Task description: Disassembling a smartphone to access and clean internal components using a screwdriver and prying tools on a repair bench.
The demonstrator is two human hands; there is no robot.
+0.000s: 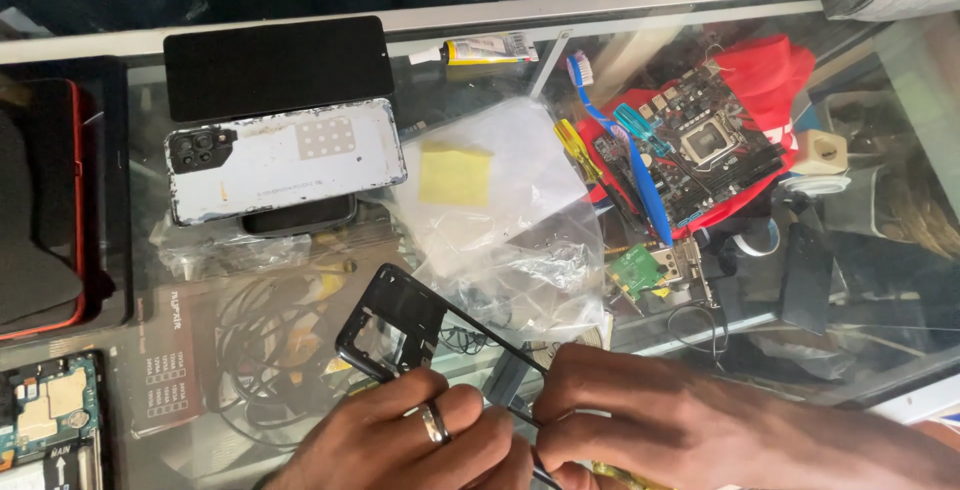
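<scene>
Both my hands meet at the bottom of the head view over a glass counter (480,20). My left hand (410,435), with a ring on one finger, pinches the lower edge of a black phone middle frame (395,325) that tilts up to the left. My right hand (660,420) grips the frame's thin long side rail; whether it also holds a small tool is hidden by the fingers. Beyond the frame lie a white phone back cover (285,160) with a camera cutout and a black phone screen panel (275,65).
A clear plastic bag with a yellow sticky note (455,175) lies mid-counter. A glue tube (485,48), blue toothbrush (625,150), screwdrivers and a circuit board (700,145) on red cloth are right. A red-edged tray (40,200) and phone board (45,415) sit left.
</scene>
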